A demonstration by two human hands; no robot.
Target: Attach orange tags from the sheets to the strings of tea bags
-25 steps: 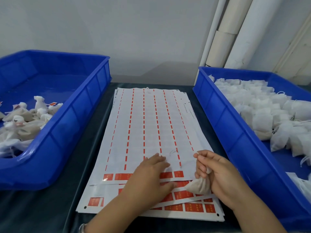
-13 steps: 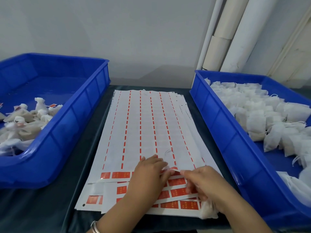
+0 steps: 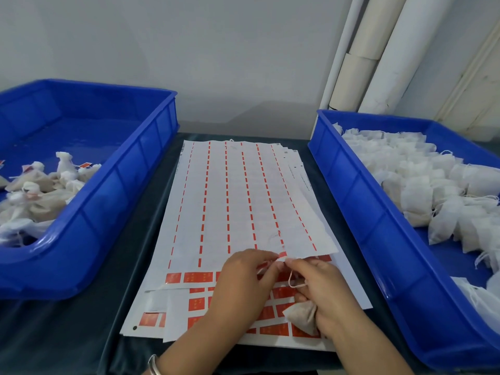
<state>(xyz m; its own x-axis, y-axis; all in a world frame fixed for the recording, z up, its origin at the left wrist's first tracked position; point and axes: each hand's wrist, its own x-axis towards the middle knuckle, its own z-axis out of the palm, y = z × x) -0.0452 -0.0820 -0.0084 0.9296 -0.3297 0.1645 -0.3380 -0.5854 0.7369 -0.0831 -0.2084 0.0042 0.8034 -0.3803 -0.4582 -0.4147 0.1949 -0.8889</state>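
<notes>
Nearest to us, our right hand (image 3: 322, 296) keeps a tea bag (image 3: 301, 316) tucked under its curled lower fingers, the bag resting on the lower sheets. Its string (image 3: 293, 280) loops up to the thumb and forefinger. Our left hand (image 3: 243, 282), a metal bangle (image 3: 153, 364) at its wrist, lies on the sheets (image 3: 238, 207), and its fingertips meet the right fingertips at an orange tag (image 3: 282, 254) on the top sheet's near edge. Both grips are narrow pinches there; we cannot tell which one holds the tag. The sheets lie on the dark table (image 3: 81, 334). To the left, a blue bin (image 3: 113, 190) contains tagged bags (image 3: 40, 193). To the right, a second blue bin (image 3: 359, 201) contains untagged bags (image 3: 422, 180). Beyond, white pipes (image 3: 378, 52) stand against the wall.
</notes>
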